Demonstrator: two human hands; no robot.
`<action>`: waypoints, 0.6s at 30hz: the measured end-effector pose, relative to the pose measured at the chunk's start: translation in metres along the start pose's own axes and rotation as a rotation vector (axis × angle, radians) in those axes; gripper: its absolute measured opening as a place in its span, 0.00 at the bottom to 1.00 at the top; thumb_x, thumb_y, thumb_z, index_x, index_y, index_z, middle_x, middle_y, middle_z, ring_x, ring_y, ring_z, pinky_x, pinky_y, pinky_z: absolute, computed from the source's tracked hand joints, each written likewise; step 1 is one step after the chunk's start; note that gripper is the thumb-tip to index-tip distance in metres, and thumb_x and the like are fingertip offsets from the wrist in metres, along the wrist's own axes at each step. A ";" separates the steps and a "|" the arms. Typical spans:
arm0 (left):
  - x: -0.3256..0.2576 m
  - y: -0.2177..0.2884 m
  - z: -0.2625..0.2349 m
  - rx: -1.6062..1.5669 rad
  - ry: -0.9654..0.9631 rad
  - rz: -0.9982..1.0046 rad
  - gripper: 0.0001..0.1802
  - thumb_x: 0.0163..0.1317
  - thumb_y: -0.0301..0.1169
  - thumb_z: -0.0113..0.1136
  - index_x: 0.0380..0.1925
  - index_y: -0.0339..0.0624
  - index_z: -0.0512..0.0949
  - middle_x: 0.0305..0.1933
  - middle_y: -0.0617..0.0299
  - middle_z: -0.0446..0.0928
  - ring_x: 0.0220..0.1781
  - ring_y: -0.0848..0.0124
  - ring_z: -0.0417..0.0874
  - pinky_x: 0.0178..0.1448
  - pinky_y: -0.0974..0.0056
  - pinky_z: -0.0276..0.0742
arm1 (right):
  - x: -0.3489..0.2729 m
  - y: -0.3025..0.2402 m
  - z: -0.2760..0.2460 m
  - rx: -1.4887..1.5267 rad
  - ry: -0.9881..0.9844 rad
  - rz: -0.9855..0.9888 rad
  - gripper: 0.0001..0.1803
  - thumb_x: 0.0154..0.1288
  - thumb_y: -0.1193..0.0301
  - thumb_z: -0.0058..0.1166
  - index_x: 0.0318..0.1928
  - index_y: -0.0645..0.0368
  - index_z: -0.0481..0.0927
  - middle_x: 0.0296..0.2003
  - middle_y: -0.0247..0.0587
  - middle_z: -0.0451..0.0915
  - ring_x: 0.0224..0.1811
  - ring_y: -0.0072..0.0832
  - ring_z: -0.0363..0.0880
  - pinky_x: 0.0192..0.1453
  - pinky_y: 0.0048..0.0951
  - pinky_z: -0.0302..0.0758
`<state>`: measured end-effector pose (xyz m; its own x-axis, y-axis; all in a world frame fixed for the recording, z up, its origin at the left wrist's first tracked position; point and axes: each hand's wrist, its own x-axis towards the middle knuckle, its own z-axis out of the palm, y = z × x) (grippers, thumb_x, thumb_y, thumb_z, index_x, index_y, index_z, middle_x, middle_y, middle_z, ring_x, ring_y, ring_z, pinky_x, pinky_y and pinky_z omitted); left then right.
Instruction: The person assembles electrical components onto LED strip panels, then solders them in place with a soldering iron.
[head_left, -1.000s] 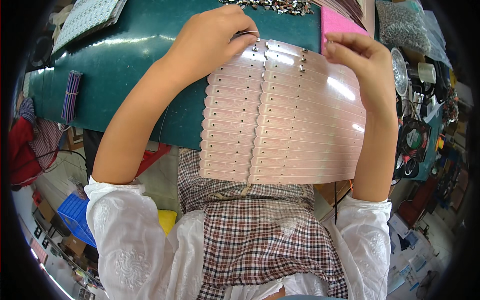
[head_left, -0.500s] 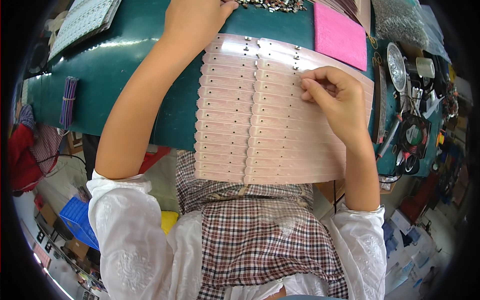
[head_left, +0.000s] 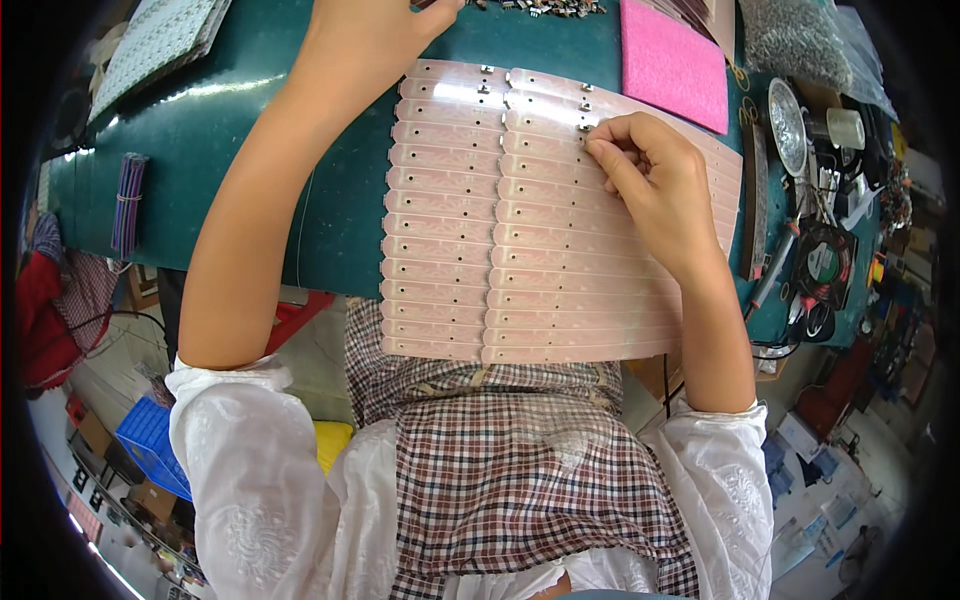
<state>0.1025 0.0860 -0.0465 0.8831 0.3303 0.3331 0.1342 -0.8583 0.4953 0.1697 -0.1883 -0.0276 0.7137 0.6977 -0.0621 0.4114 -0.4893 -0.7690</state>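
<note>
A sheet of pale pink circuit board strips (head_left: 545,270), in two columns with small dark holes, lies over the near table edge and reaches above my lap. A few small metal components (head_left: 584,127) sit near its far end. My right hand (head_left: 655,180) rests over the right column, thumb and forefinger pinched together just below the nearest of these; anything between the fingertips is hidden. My left hand (head_left: 375,35) is at the top edge of the picture, beside a pile of small metal components (head_left: 560,8). Its thumb shows, but most of its fingers are out of the picture.
A pink foam pad (head_left: 675,65) lies beyond the sheet on the green table (head_left: 240,130). To the right are a metal dish (head_left: 787,125), a tape roll (head_left: 848,131), a small fan (head_left: 828,262) and a clear bag of parts (head_left: 800,45). Left lies a bundled wire set (head_left: 130,205).
My right hand's pinched fingertips have moved up and left, closer to the components on the sheet. My left hand has slid further toward the top edge. The whole view has shifted slightly.
</note>
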 end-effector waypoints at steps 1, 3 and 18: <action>-0.002 0.003 -0.004 -0.036 -0.015 -0.026 0.13 0.64 0.38 0.67 0.39 0.38 0.85 0.36 0.58 0.86 0.39 0.70 0.86 0.46 0.66 0.78 | 0.000 0.000 0.000 0.000 -0.002 0.000 0.08 0.66 0.74 0.61 0.40 0.69 0.82 0.34 0.51 0.84 0.33 0.36 0.82 0.39 0.34 0.78; -0.006 0.000 -0.008 -0.115 -0.028 -0.030 0.13 0.64 0.37 0.67 0.40 0.38 0.86 0.36 0.60 0.86 0.39 0.73 0.85 0.45 0.68 0.77 | 0.000 0.000 0.001 -0.030 -0.005 -0.015 0.08 0.66 0.74 0.61 0.39 0.69 0.82 0.35 0.52 0.84 0.33 0.38 0.82 0.40 0.35 0.78; -0.047 0.022 -0.020 -0.314 -0.231 0.019 0.08 0.62 0.29 0.67 0.37 0.35 0.84 0.34 0.64 0.82 0.29 0.77 0.70 0.33 0.69 0.65 | -0.001 -0.004 0.010 -0.400 0.087 -0.374 0.03 0.60 0.77 0.62 0.33 0.62 0.81 0.31 0.47 0.80 0.31 0.46 0.82 0.36 0.38 0.80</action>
<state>0.0545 0.0596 -0.0349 0.9670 0.1872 0.1726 0.0042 -0.6896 0.7242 0.1619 -0.1816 -0.0302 0.5152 0.8243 0.2348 0.8166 -0.3890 -0.4263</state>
